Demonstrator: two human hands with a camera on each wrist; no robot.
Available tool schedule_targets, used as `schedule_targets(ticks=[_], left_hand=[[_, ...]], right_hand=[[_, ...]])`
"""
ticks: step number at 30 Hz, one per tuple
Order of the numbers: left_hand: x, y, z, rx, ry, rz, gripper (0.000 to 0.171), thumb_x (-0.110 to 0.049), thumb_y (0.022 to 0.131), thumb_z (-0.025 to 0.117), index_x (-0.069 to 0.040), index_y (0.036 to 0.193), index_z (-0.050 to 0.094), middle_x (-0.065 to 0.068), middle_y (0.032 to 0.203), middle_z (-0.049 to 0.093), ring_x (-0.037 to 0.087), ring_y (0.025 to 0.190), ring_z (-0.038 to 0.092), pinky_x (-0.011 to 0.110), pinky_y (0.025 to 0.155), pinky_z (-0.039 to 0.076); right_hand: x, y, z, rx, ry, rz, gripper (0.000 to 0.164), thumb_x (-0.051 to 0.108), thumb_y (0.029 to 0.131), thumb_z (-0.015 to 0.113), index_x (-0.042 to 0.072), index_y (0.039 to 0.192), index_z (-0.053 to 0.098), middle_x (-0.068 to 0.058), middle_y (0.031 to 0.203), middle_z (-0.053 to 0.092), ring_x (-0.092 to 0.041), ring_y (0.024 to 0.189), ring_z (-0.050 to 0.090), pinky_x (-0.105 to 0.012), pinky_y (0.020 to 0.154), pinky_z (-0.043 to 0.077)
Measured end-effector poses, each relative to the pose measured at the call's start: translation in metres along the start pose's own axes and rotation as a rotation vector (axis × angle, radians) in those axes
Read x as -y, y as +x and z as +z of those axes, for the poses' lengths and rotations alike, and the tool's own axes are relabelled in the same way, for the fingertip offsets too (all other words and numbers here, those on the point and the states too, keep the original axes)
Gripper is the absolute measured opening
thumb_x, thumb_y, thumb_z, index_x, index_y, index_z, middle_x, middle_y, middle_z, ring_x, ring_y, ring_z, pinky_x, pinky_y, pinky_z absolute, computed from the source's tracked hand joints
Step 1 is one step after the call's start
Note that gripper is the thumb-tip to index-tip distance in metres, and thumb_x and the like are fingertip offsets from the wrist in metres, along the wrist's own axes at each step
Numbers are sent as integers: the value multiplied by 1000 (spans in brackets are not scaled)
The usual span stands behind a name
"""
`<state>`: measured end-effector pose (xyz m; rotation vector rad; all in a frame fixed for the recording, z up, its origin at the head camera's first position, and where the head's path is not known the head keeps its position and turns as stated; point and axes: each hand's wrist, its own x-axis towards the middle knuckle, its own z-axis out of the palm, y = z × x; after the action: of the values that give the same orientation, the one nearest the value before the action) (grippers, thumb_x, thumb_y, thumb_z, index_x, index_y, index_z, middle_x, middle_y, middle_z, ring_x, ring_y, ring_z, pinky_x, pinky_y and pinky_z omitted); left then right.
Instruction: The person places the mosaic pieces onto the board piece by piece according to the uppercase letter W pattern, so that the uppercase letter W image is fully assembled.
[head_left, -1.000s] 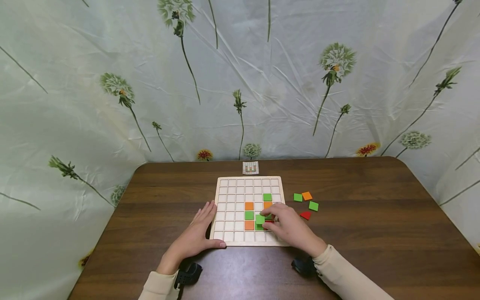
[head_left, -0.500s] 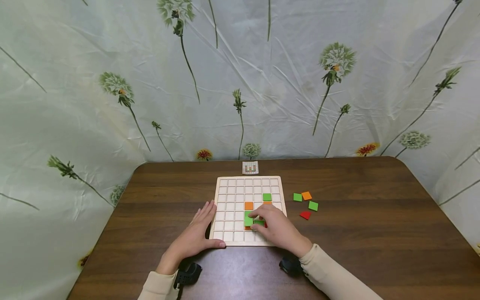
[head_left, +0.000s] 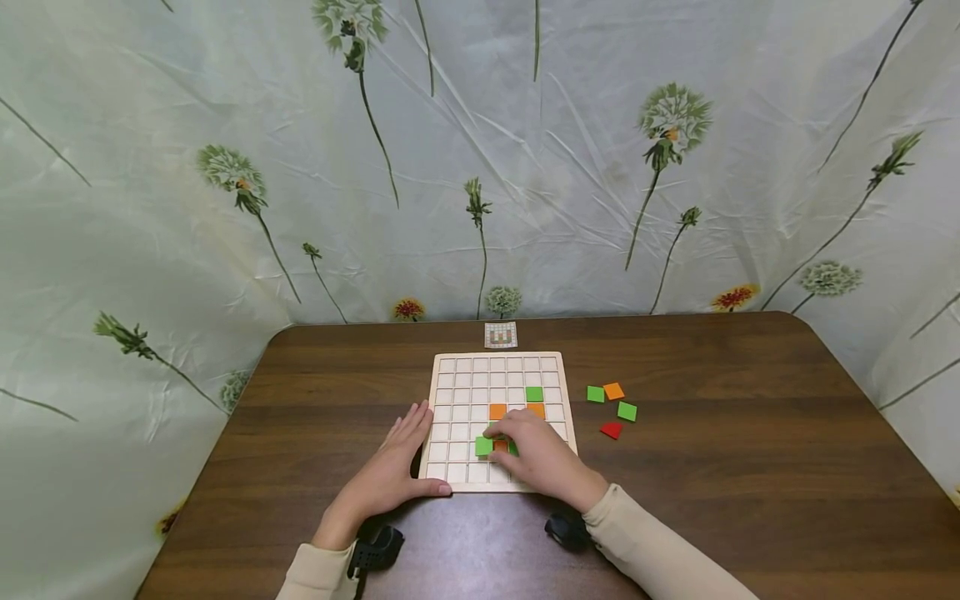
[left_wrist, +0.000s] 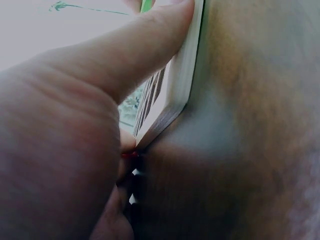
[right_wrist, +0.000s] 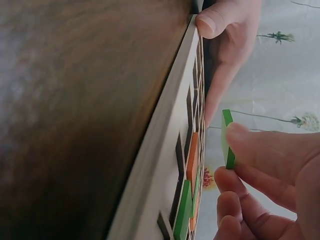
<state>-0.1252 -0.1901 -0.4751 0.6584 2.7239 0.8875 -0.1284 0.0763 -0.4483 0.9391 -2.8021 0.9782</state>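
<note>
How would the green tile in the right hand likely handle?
The green tile is probably stiff: pinched by the right hand, its edge looks straight. Small and thin, it seems light. Its flat, square shape would likely slide rather than roll.

Readable text: none; no letters, numbers or brand names are showing legibly in any view.
Card (head_left: 501,335): lying on the far part of the table (head_left: 697,467), just beyond the board (head_left: 459,414); showing a small printed grid with some coloured cells, finer print staying too small to read.
Wrist cameras, left (head_left: 378,548) and right (head_left: 567,532): showing dark casings, any marking being too small to tell.
Backdrop (head_left: 570,250): showing printed flowers only.
</note>
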Motion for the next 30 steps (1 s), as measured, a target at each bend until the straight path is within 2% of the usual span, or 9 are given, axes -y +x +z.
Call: schedule_targets(ticks=[12,23,30], left_hand=[[0,1,0,1,5,-4,121,-59,76,80,1,159,16,15,167,7,29,154,2,52,123,6],[0,0,1,-5,-4,4,120,-59,76,80,2,159,16,15,167,8,30,154,2,53,123,6],[-1,1,0,-3,-6,4,120,-58,76,80,2,158,17,16,167,8,30,154,3,53,123,7]], right_hand=[[1,5,6,14,-4,-8,20,14,86,79,6,104,76,-3,98,70,-18,89,58,-30,77,51],[1,9,10,19,-19,-29,19,12,85,79,5,103,77,-3,95,69,-16,86,55,-28,74,49],[2,11,10,36,-19,-12,19,11,85,78,5,103,77,-3,93,67,-16,86,52,-27,74,48]])
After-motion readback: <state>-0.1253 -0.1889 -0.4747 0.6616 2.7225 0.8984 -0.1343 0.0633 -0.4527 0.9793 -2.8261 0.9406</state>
